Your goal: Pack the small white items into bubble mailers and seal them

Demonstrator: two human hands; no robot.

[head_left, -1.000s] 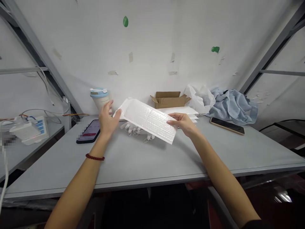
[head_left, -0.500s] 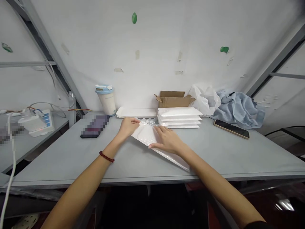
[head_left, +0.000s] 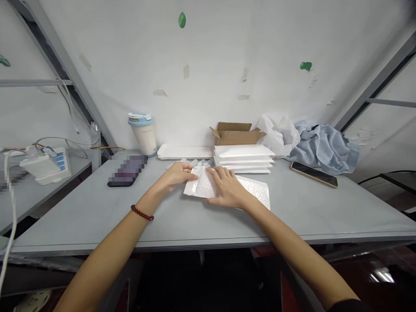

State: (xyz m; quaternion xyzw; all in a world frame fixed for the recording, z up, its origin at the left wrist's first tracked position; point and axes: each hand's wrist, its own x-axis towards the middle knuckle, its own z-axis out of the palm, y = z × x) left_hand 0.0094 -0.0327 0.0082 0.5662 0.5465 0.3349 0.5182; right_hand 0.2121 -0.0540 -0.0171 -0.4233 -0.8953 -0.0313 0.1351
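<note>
A white bubble mailer (head_left: 253, 192) lies flat on the grey table (head_left: 201, 221) in front of me. My left hand (head_left: 177, 174) pinches its left end, near the opening. My right hand (head_left: 225, 187) lies on top of the mailer, fingers curled over its left part. Several small white packets (head_left: 195, 163) sit just behind my hands. Behind them lies a stack of white mailers (head_left: 243, 158), with one more flat white mailer (head_left: 185, 152) to its left.
A blue-lidded cup (head_left: 142, 133) stands at the back left beside a dark phone (head_left: 127, 170). A cardboard box (head_left: 235, 133), a white plastic bag (head_left: 276, 134), blue cloth (head_left: 325, 145) and another phone (head_left: 313, 174) lie back right. A side shelf (head_left: 39, 173) holds a white device and cables.
The mailer came down from mid-air onto the table and turned to lie flat. Both hands closed in on its left end.
</note>
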